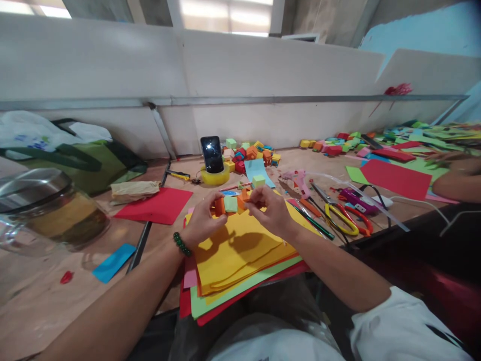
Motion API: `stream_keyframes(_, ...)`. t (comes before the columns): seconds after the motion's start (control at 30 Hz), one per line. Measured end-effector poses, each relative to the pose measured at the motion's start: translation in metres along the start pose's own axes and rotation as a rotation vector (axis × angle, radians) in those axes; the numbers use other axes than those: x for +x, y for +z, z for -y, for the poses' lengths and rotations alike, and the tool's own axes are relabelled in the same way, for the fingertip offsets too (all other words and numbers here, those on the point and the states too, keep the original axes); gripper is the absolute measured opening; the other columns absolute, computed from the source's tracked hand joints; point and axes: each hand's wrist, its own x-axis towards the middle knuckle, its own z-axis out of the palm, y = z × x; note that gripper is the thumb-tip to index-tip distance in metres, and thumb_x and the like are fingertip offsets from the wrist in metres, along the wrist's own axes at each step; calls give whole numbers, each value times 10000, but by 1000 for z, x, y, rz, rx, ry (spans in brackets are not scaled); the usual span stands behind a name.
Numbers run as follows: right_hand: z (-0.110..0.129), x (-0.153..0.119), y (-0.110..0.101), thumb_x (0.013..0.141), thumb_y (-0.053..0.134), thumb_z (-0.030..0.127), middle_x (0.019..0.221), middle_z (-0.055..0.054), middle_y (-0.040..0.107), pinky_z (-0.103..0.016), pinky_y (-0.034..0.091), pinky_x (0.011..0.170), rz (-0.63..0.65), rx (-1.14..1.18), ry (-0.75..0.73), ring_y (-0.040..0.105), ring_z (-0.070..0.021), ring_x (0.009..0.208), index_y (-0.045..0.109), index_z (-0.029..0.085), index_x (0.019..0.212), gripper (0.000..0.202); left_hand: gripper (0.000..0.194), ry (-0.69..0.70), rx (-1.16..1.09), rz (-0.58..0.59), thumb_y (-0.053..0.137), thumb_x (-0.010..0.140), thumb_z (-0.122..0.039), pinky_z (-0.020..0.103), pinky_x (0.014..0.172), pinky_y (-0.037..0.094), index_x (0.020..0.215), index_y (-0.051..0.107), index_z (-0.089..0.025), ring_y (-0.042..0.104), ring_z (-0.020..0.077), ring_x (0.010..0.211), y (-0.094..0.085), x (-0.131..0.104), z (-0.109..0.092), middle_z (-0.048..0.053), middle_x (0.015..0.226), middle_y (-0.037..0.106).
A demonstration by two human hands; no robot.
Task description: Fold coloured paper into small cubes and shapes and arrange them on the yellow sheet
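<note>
Over a stack of yellow paper sheets (240, 245), my left hand (203, 218), with a dark green bead bracelet at its wrist, grips a small paper cube (230, 204) with a pale green face and orange sides. Close by on the right, my right hand (276, 210) has thumb and fingers pinched at a small orange paper piece (244, 195) beside that cube. The exact contact of the fingertips is partly hidden. Just behind my right fingers sits another pale green cube (258, 180).
A phone (212, 154) leans on a yellow tape roll (215, 175), near piled paper cubes (239, 156). Rightward lie a pink glue gun (298, 181), scissors (340, 215) and a co-worker's arm (460, 180). At left stand a glass jug (56, 215) and red paper (161, 205).
</note>
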Motion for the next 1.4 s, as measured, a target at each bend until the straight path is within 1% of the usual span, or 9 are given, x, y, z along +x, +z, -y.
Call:
stream_keyframes(0.07, 1, 0, -1, 800, 536, 179, 632, 29, 551, -202, 467, 528, -3, -44, -56, 554, -95, 538, 469, 209, 760, 84, 330, 5, 10, -4, 578, 675, -177, 311, 777, 511, 1005, 551, -178, 604, 166, 838, 0, 0, -1, 26, 930, 624)
stream_keyframes(0.2, 1, -2, -2, 823, 536, 165, 720, 9, 616, -202, 490, 587, 12, -68, -91, 601, -100, 612, 494, 205, 900, 97, 322, 10, 28, -22, 572, 669, -167, 304, 770, 513, 989, 552, -185, 604, 165, 835, 1, 0, -1, 19, 913, 631)
stream_keyframes(0.3, -1, -2, -2, 855, 510, 161, 751, 3, 627, -196, 491, 594, 20, -91, -110, 594, -96, 639, 520, 207, 874, 50, 332, 5, 22, -20, 567, 673, -175, 320, 779, 512, 1005, 551, -178, 603, 169, 833, 2, 1, 2, 28, 918, 622)
stream_keyframes(0.47, -3, -1, -1, 880, 522, 170, 791, -16, 633, -198, 513, 628, 16, -102, -200, 606, -111, 725, 551, 201, 819, 74, 342, -8, 0, -4, 575, 676, -180, 322, 783, 512, 1017, 550, -178, 602, 164, 830, 2, 0, 4, 33, 943, 616)
stream_keyframes(0.63, -1, -2, 1, 894, 507, 129, 799, -19, 649, -216, 519, 681, -14, -156, -343, 620, -110, 735, 574, 204, 890, 100, 338, -2, 48, -24, 582, 669, -185, 317, 782, 509, 1005, 547, -186, 597, 166, 840, 1, 0, 1, 27, 939, 617)
stream_keyframes(0.83, 0, -2, 2, 904, 483, 112, 836, -45, 621, -239, 526, 737, 34, -220, -433, 618, -127, 801, 574, 193, 909, 122, 310, 34, 97, -29, 570, 665, -180, 302, 758, 499, 974, 537, -191, 587, 163, 825, 2, -2, -4, 11, 888, 611)
stream_keyframes(1.07, -1, -5, 4, 916, 463, 133, 850, -51, 615, -258, 530, 745, 88, -236, -411, 621, -140, 825, 589, 207, 909, 146, 303, 66, 167, -35, 551, 652, -155, 292, 738, 494, 950, 521, -203, 580, 160, 796, 1, -2, -8, 0, 861, 618)
stream_keyframes(1.17, -2, -5, 5, 922, 465, 143, 849, -50, 617, -261, 533, 734, 105, -229, -395, 621, -140, 816, 597, 210, 909, 148, 328, 78, 221, -41, 566, 642, -152, 305, 762, 497, 963, 523, -208, 584, 176, 828, 1, -3, -10, 8, 890, 626)
stream_keyframes(1.4, -4, -5, 6, 930, 476, 156, 842, -53, 626, -262, 535, 732, 109, -218, -383, 627, -144, 820, 600, 199, 912, 132, 333, 87, 245, -43, 570, 641, -160, 318, 765, 503, 967, 524, -203, 592, 192, 842, 0, -4, -13, 25, 911, 630)
